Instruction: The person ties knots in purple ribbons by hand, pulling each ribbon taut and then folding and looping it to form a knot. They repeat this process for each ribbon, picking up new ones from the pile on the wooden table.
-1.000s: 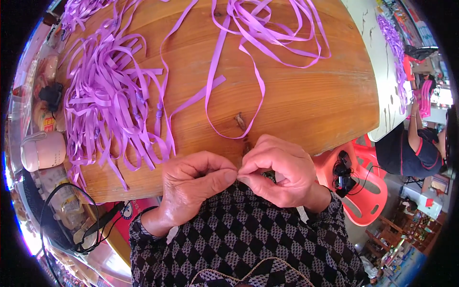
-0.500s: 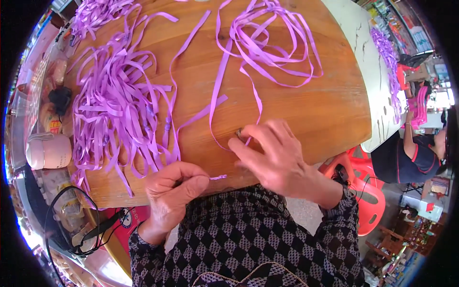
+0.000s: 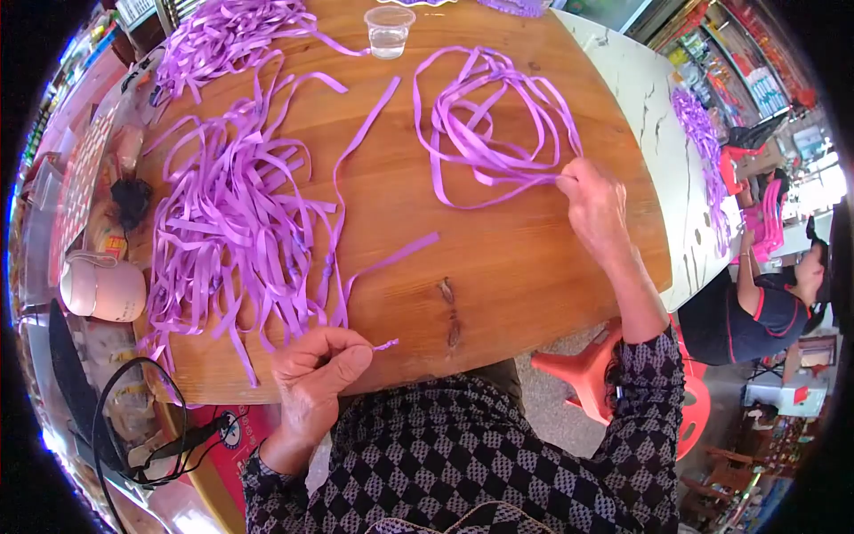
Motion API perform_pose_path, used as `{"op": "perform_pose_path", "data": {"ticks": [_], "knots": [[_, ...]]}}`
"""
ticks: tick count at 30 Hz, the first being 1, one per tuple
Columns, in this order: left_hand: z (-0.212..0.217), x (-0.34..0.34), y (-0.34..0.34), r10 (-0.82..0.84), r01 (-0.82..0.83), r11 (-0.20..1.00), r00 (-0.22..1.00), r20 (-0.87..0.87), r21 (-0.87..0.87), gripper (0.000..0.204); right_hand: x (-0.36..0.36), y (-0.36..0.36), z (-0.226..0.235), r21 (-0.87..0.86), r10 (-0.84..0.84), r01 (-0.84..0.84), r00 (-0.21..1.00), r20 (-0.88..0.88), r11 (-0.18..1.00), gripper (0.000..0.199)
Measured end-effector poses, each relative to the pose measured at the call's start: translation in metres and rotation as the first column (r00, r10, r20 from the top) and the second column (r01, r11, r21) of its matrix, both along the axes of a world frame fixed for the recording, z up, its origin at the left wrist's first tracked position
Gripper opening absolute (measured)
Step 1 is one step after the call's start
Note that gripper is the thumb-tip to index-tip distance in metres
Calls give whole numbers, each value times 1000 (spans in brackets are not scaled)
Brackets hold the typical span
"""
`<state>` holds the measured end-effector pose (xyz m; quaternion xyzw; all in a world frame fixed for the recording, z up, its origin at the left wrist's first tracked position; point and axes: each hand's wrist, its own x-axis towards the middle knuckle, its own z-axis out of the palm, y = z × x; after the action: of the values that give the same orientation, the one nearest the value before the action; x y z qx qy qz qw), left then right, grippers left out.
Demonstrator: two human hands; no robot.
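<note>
A: How do the hands stand?

B: The left hand (image 3: 316,363) is drawn in narrow, thumb pressed to the curled forefinger. A short, twisted purple end (image 3: 388,344) pokes out to the right of that pinch. What else the curled fingers cover, I can't tell.

A: And the other?

B: The right hand (image 3: 594,205) is well apart from it, farther up and over to the right. Its fingertips are bunched together on the right side of the ribbon coil (image 3: 485,165), where purple strands run into the grip. The exact finger placing is too small to make out.

A: Where does the coil lie?

B: Flat in loose loops on the far half of the wooden table (image 3: 543,258), to the right of a big ribbon pile (image 3: 236,214). A see-through cup (image 3: 389,40) stands beyond, between the coil and a second heap (image 3: 236,40).

A: Edges and room?

B: The left hand overlaps the near edge, just beside the big pile. The right forearm crosses the right edge, near a white marbled tabletop (image 3: 640,98). A broad stretch of knotted wood spreads between the hands. Below that right edge stands a coral stool (image 3: 578,369).
</note>
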<state>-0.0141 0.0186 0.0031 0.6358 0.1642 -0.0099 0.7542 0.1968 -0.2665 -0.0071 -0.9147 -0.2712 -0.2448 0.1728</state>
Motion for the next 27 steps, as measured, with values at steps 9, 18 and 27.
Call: {"op": "perform_pose_path", "data": {"ticks": [9, 18, 27], "knots": [[12, 9, -6, -34, 32, 995, 999, 13, 99, 9, 3, -25, 71, 833, 288, 285, 844, -453, 474, 10], [6, 16, -6, -94, 90, 985, 995, 23, 146, 11, 78, -54, 109, 902, 239, 197, 922, -304, 385, 16], [-1, 17, -4, -77, 77, 981, 997, -2, 178, 10, 107, 0, 184, 892, 186, 0, 978, -94, 452, 11]]}}
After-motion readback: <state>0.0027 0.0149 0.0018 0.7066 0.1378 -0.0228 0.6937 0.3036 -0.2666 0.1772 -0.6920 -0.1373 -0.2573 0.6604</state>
